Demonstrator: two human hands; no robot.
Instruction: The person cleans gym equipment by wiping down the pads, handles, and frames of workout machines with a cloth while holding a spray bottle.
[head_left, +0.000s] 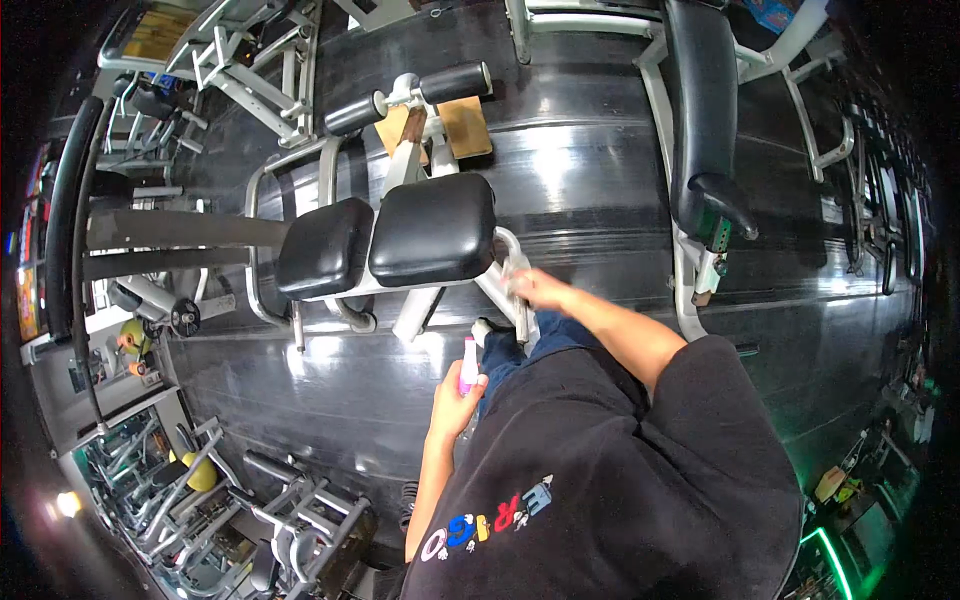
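Note:
My left hand (458, 402) is closed around a small bottle with a pink-and-white top (468, 366), held upright in front of my body. Most of the bottle is hidden by the fingers. My right hand (540, 289) reaches forward with its fingers closed on a pale cloth (515, 268), slightly blurred. The cloth is at the white metal frame (505, 292) of a bench, just beside its seat. Two black padded cushions, a larger one (435, 230) and a smaller one (326, 248), sit on that frame.
Padded rollers (455, 82) rise at the bench's far end, over a wooden footplate (465, 128). A long black bench (700, 110) stands to the right. More gym machines (250, 85) are at upper left, and others (310, 520) at lower left. The floor (590, 190) is dark and shiny.

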